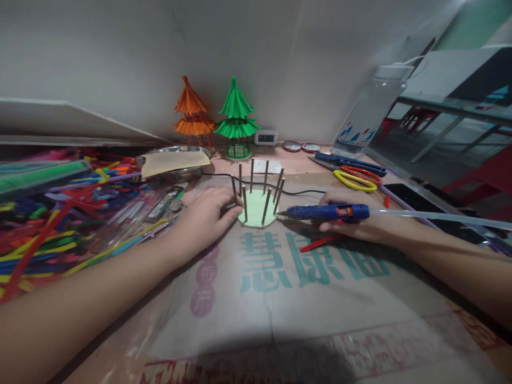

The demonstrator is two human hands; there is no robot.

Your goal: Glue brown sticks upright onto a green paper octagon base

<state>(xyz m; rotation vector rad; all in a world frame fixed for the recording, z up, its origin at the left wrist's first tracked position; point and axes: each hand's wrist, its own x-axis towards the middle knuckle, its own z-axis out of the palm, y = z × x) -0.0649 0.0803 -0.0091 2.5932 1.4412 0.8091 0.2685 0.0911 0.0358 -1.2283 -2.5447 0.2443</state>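
Observation:
A pale green disc [256, 209] lies on the printed cardboard, with several thin brown sticks [252, 176] standing upright around its rim. My left hand [206, 213] rests at the disc's left edge, fingers curled and pinching one of the left sticks. My right hand [360, 221] is closed round a blue glue gun [328, 212] with a clear glue stick [436, 216] trailing out of its back. The gun lies level, its nozzle pointing left at the disc's right edge.
Heaps of coloured straws [52, 218] fill the left side. An orange [194, 114] and a green [237, 117] stick pagoda stand by the wall, near a metal bowl [176, 165]. Scissors [354, 178], a water bottle [368, 114] and a dark phone [416, 200] lie to the right.

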